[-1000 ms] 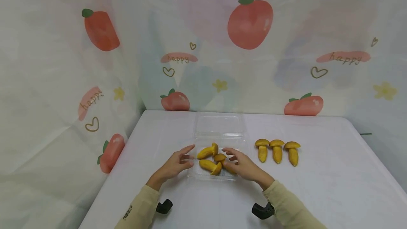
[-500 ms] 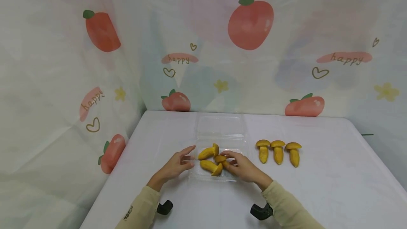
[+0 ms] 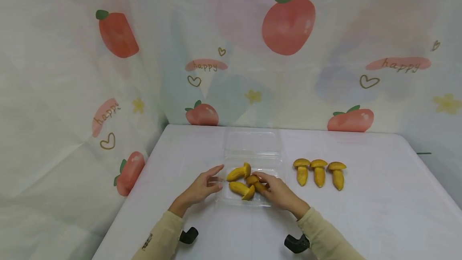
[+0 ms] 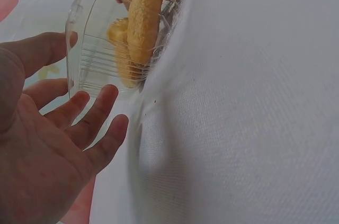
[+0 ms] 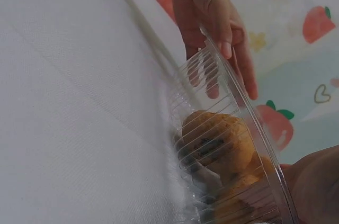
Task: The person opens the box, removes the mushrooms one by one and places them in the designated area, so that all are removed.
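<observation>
A clear plastic clamshell box [image 3: 225,201] lies opened on the table, its lid [image 3: 252,141] folded back. Two yellow mushrooms [image 3: 236,173] rest on the left inside it, caps to the right. My right hand [image 3: 279,193] reaches over the right wall and pinches a third mushroom [image 3: 252,180] between thumb and fingers, low in the box. My left hand [image 3: 200,185] stays at the left wall with fingers extended; in the left wrist view the fingertips [image 4: 108,94] are right beside the ribbed wall. The right wrist view shows brown mushroom caps [image 5: 217,139] through the plastic.
Three more mushrooms [image 3: 319,173] lie in a row right of the box, caps toward the back. A white cloth covers the table [image 3: 231,236]. Behind and at the left stand fabric walls [image 3: 325,19] printed with fruit. Black wrist mounts [image 3: 296,244] sit under both sleeves.
The right hand's fingers have come down and closed on the mushroom at the box's right side. The left hand has kept its place. The head view has shifted slightly.
</observation>
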Available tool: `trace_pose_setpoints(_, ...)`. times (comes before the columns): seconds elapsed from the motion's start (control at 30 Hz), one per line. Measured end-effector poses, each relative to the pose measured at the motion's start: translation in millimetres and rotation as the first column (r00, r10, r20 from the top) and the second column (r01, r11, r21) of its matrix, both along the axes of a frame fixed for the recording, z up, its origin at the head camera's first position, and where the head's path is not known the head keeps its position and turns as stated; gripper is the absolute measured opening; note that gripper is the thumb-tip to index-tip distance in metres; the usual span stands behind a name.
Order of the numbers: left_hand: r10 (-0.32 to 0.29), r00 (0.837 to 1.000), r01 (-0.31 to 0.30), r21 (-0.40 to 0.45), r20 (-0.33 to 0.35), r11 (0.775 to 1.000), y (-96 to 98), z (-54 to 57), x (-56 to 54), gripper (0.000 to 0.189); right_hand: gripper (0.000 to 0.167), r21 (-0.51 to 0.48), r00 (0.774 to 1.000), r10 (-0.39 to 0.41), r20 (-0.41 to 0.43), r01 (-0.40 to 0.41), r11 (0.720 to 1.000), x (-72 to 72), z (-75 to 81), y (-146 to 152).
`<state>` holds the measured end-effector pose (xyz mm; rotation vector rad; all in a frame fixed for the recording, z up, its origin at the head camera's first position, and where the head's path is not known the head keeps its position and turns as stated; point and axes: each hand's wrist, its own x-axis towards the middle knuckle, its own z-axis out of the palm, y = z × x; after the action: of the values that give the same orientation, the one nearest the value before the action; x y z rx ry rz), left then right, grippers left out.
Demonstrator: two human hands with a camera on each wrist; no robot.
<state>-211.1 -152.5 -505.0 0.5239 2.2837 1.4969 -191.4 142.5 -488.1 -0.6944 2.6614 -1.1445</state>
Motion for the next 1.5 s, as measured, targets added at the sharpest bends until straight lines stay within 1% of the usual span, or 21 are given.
trace_pose_setpoints(0.13, -0.012, 1.000, 0.012, 0.009, -0.006, 1.000, 2.2, 0.1, 0.2, 0.068, 0.050, 0.008, 1.000, -0.023, -0.010, 0.023, 1.000, 2.1, 0.4, 2)
trace_pose_setpoints(0.37, -0.017, 1.000, 0.017, 0.009, 0.001, 1.000, 3.8, 0.1, 1.9, 0.068, 0.049, 0.007, 0.999, -0.029, -0.028, 0.029, 1.000, 3.8, -2.3, 4)
trace_pose_setpoints(0.7, -0.022, 1.000, 0.022, 0.010, -0.013, 1.000, 5.0, -1.7, 0.9, 0.068, 0.052, -0.008, 1.000, -0.027, -0.013, 0.027, 1.000, 4.4, -1.1, 4)
trace_pose_setpoints(0.9, -0.017, 1.000, 0.017, 0.008, -0.010, 1.000, 6.1, -0.4, 0.6, 0.067, 0.054, -0.086, 1.000, 0.009, -0.026, -0.012, 0.996, 2.7, -1.2, 9)
trace_pose_setpoints(1.03, -0.004, 1.000, 0.004, -0.003, -0.007, 1.000, 4.9, 1.0, 1.7, 0.067, 0.058, -0.155, 0.999, 0.037, 0.012, -0.035, 0.987, 0.1, 0.2, 15)
trace_pose_setpoints(1.1, -0.004, 1.000, 0.004, -0.006, -0.017, 1.000, 3.9, 1.2, 1.9, 0.067, 0.061, -0.196, 0.998, 0.052, 0.037, -0.043, 0.980, -0.8, 2.3, 18)
trace_pose_setpoints(1.17, -0.008, 0.999, 0.008, -0.009, -0.034, 1.000, 2.9, 1.0, 1.7, 0.067, 0.062, -0.225, 0.997, 0.057, 0.045, -0.046, 0.973, -1.0, 5.2, 22)
trace_pose_setpoints(1.3, -0.015, 0.999, 0.014, -0.014, -0.047, 1.000, 2.1, 1.8, 1.5, 0.067, 0.062, -0.249, 0.999, 0.035, 0.021, -0.029, 0.968, -0.3, 11.6, 28)
trace_pose_setpoints(1.4, -0.011, 0.999, 0.010, -0.013, -0.035, 1.000, 2.1, 3.7, 2.2, 0.067, 0.061, -0.256, 1.000, 0.009, 0.012, -0.006, 0.967, 0.1, 14.9, 31)
trace_pose_setpoints(1.5, -0.003, 1.000, 0.002, -0.016, -0.026, 1.000, 2.3, 6.1, 3.1, 0.068, 0.060, -0.284, 1.000, -0.009, 0.008, 0.011, 0.959, -0.1, 16.7, 34)
